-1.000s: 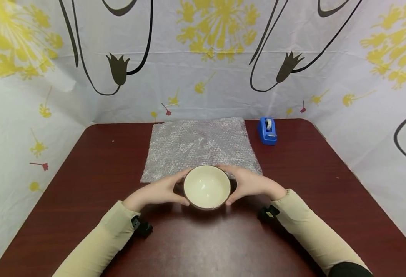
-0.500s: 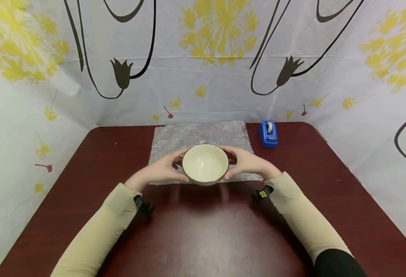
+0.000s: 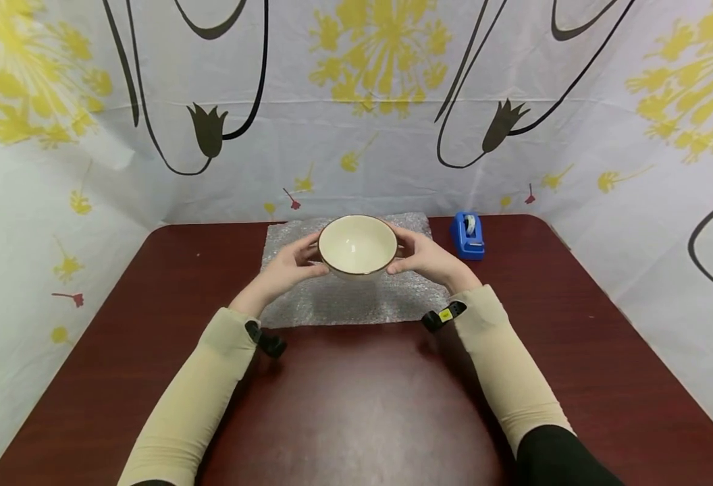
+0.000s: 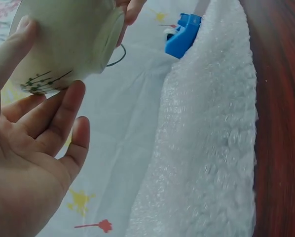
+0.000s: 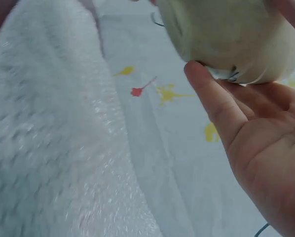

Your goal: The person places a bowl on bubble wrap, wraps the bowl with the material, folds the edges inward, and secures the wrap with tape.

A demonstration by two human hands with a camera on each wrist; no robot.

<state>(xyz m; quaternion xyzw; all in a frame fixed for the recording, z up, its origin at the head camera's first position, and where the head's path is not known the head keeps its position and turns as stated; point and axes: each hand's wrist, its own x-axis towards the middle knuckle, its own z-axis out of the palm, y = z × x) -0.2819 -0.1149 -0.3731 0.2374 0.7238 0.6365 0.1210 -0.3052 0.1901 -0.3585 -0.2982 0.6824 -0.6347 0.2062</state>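
A cream bowl (image 3: 358,246) with a brown rim is held up between both hands, above a sheet of bubble wrap (image 3: 350,302). My left hand (image 3: 286,270) grips its left side, thumb toward the near face and fingers around the far side. On the opposite side my right hand (image 3: 427,259) holds it the same way. In the left wrist view the bowl (image 4: 71,42) shows a painted sprig on its outside. The right wrist view has the bowl (image 5: 231,37) over the fingers of the right hand (image 5: 266,133). Small side handles are mostly hidden by the hands.
A blue tape dispenser (image 3: 468,236) stands at the back right of the dark red-brown table (image 3: 356,405), beside the bubble wrap. Behind the table and along its sides hangs a white flower-printed cloth (image 3: 356,162).
Both hands have carried the bowl forward, away from the body, from the near edge of the bubble wrap to over it. The bowl now looks raised and tilted slightly toward me.
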